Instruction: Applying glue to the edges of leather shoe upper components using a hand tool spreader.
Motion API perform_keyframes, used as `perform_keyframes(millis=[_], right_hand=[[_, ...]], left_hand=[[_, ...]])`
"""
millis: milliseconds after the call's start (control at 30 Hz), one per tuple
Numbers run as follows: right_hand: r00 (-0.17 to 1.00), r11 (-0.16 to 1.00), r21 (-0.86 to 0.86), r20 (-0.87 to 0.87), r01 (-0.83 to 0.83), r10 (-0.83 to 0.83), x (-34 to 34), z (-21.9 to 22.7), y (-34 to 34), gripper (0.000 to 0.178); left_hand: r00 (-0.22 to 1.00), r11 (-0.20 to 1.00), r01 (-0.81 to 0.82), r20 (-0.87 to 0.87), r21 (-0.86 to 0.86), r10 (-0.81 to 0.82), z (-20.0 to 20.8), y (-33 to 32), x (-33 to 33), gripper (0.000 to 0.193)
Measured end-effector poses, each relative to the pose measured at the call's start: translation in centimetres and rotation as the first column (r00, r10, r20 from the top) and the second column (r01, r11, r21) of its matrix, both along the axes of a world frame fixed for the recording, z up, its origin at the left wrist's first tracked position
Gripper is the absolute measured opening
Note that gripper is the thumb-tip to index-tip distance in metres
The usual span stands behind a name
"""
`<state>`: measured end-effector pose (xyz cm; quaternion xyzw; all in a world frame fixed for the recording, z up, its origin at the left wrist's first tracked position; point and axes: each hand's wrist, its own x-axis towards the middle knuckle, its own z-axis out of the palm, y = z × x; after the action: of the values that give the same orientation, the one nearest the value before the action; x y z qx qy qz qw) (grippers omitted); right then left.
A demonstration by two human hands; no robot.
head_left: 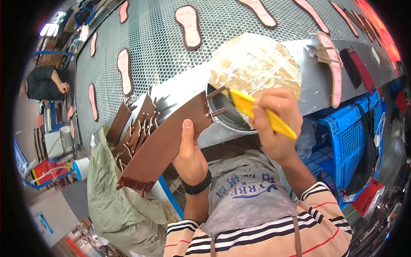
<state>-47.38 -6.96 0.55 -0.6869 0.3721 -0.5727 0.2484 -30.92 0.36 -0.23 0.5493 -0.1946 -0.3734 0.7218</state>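
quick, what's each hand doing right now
Left hand: closed on a long brown leather strip, thumb on top.
Right hand: closed on a yellow brush handle over the metal pan.

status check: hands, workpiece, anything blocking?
Left hand grips brown leather strip, thumb on top. Right hand holds yellow brush, tip at metal bowl. Nothing between strip and bowl.

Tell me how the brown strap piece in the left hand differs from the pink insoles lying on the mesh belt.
The brown strap piece is dark brown, long and band-shaped, gripped by the left hand and tilted off the surface. The pink insoles are foot-shaped, pink with dark edges, lying flat and apart on the mesh belt. Both are flat cut pieces.
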Motion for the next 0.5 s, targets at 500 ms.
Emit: perform_keyframes(millis=[500], right_hand=[[0.997, 0.996, -0.088, 0.074, -0.006, 0.012, -3.3, 0.1, -4.8, 0.015]], left_hand=[[0.971, 0.976, 0.217, 0.108, -0.021, -0.213, 1.8, -5.9, -4.2, 0.026]])
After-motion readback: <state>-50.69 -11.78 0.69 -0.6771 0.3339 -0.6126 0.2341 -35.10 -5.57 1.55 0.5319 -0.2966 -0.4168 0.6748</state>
